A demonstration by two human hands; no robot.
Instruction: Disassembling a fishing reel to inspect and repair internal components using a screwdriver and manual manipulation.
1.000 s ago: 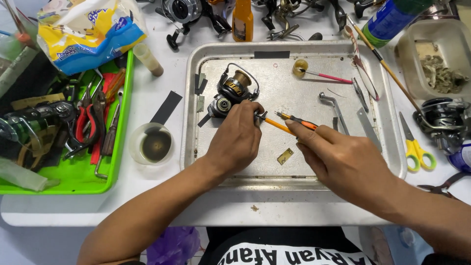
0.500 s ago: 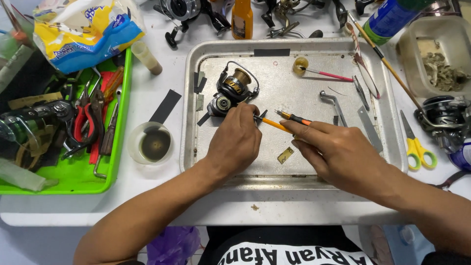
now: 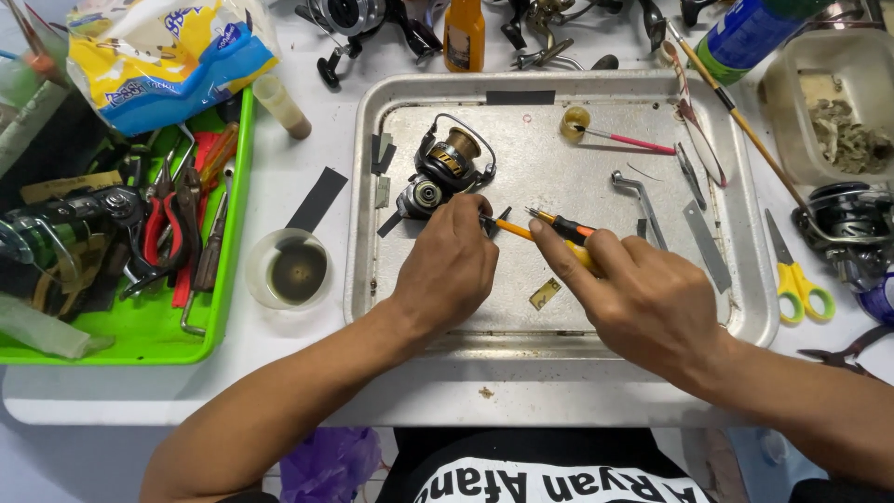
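A black and gold fishing reel point(image 3: 445, 169) lies on a metal tray point(image 3: 745, 307). My left hand point(image 3: 449, 265) rests on the tray just below the reel, its fingers pinched on a small dark part beside the reel's body. My right hand point(image 3: 643, 298) grips a yellow-handled tool and an orange and black screwdriver point(image 3: 561, 225), their tips pointing left toward my left fingertips. A small brass-coloured plate point(image 3: 545, 294) lies on the tray between my hands.
The tray also holds a metal reel handle point(image 3: 641, 203), a pink-handled brush point(image 3: 622, 140) and flat metal strips. A green bin point(image 3: 140, 335) of pliers stands left, beside a cup of dark liquid point(image 3: 291, 270). Yellow scissors point(image 3: 793, 275) and another reel point(image 3: 849, 228) lie right.
Both hands have stayed at the reel with only slight shifts; the tool tips remain at my left fingertips.
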